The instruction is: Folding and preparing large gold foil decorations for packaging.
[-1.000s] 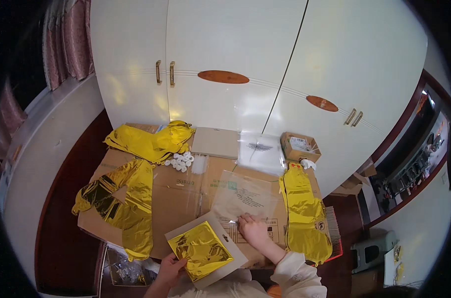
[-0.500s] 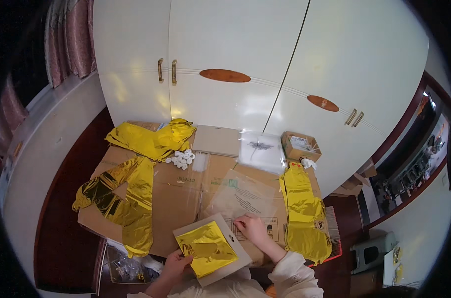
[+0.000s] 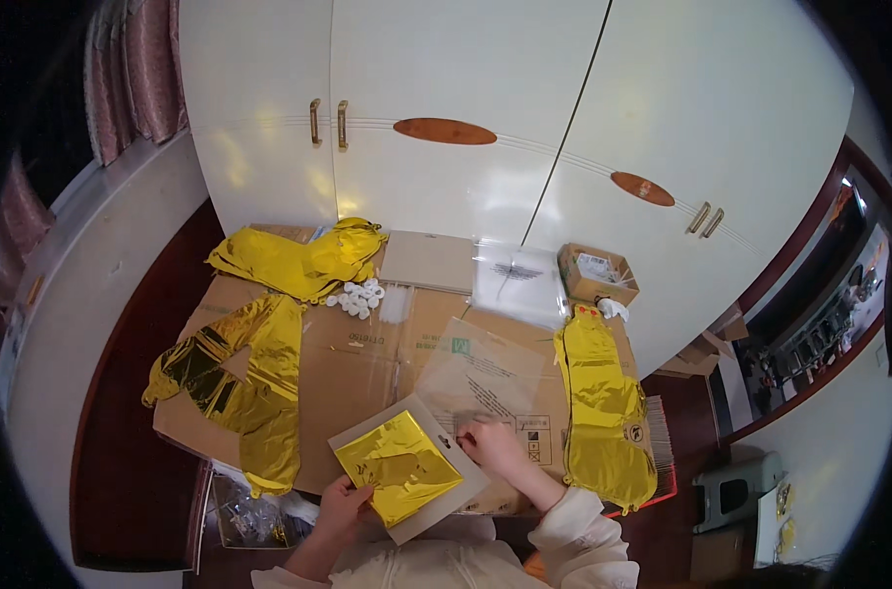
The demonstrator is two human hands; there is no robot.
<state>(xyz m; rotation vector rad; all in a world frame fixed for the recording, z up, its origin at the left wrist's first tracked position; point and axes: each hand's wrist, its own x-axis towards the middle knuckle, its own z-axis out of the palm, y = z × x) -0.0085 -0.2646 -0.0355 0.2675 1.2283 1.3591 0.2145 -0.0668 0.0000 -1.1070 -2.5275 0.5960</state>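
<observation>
My left hand (image 3: 340, 508) grips the lower left edge of a grey cardboard card (image 3: 458, 503), its thumb on the folded gold foil balloon (image 3: 399, 469) lying on the card. The card is tilted and has a hang hole near one edge. My right hand (image 3: 495, 449) is at the card's upper right side, fingertips pinched together; what they hold, if anything, I cannot make out. Just beyond that hand, a clear printed plastic bag (image 3: 480, 368) lies on the cardboard-covered table (image 3: 343, 412).
Gold foil balloons lie at the far left (image 3: 294, 263), near left (image 3: 269, 393) and right (image 3: 603, 412). Behind are white rolls (image 3: 357, 298), a stack of grey cards (image 3: 426, 263), clear bags (image 3: 519, 283) and a small cardboard box (image 3: 598, 275). White cabinet doors (image 3: 446, 59) stand beyond.
The card with the gold balloon has shifted slightly left, along with my left hand. My right hand keeps its pinch beside the card. The whole view has tilted a little.
</observation>
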